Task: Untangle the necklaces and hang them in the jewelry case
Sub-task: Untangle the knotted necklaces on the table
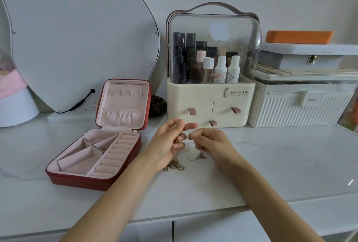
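A tangle of thin gold necklaces [190, 151] hangs between my two hands above the white table. My left hand [168, 141] pinches part of a chain near its top with thumb and fingers. My right hand [211, 142] pinches the chain just to the right, fingers curled. A loop and small pendants dangle down to the tabletop. More chain and charms [174, 166] lie in a heap on the table under my left wrist. The red jewelry case [93, 180] stands open at the left, with a pink lining, hooks in its upright lid [126, 104] and nothing hanging there.
A cream cosmetics organiser [209, 104] with a clear dome and three drawers stands right behind my hands. White storage boxes [298, 110] are stacked at the right. A wavy mirror [77, 38] leans on the wall at the left. The table's front edge [193, 214] runs below my forearms.
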